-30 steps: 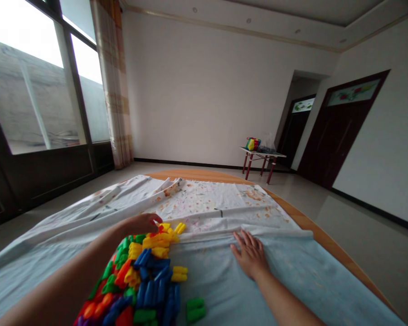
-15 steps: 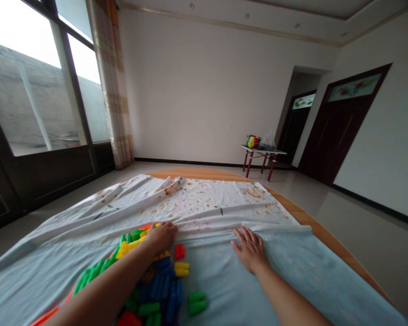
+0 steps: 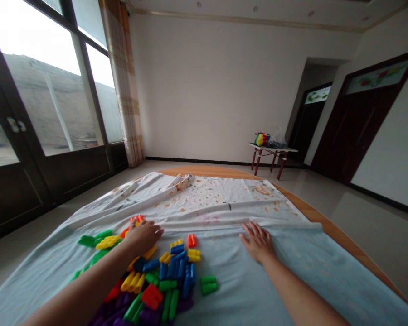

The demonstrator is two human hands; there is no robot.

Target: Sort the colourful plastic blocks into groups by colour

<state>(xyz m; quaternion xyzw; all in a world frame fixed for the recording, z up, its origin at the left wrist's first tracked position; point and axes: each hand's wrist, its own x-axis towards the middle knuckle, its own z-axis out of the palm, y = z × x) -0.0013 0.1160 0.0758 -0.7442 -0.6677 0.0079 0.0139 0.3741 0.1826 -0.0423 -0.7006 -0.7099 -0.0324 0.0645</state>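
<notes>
My left hand lies palm down over the far side of a heap of plastic building blocks, its slightly bent fingers pointing right. Orange blocks show just beyond it, and a yellow block is left of the wrist. The underside of this hand is hidden. My right hand rests flat on the light blue cloth with fingers spread. Between the hands are a red block, a yellow block and a green block. Blue blocks bunch at the heap's right side.
A white floral cloth covers the far part of the wooden table, whose rounded edge shows at right. Purple blocks lie near me. Farther back, a small table carries a colourful bag and a clear plastic bag.
My left hand has shifted left across the far blocks, which look more spread out. My right hand stays flat on the cloth. The view has turned slightly left, showing more of the heap.
</notes>
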